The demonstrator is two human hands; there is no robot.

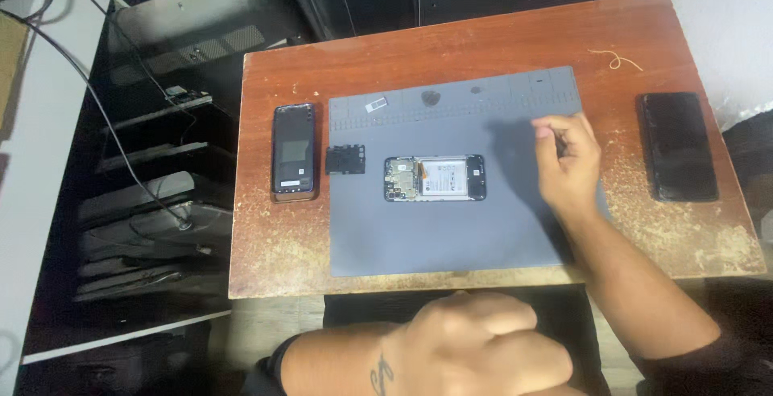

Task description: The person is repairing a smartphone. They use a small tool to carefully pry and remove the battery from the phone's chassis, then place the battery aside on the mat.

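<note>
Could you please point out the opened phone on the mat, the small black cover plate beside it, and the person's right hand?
opened phone (435, 179), head view, on its battery.
black cover plate (345, 159), head view, on its middle.
right hand (570, 167), head view, on its back.

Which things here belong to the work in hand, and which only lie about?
In use: opened black phone with bare insides; grey rubber work mat; small black inner cover plate; right hand.
Lying about: black phone back shell; dark flat phone; thin string scrap.

A worn wooden bench carries a grey work mat, flanked by two dark phones.
</note>
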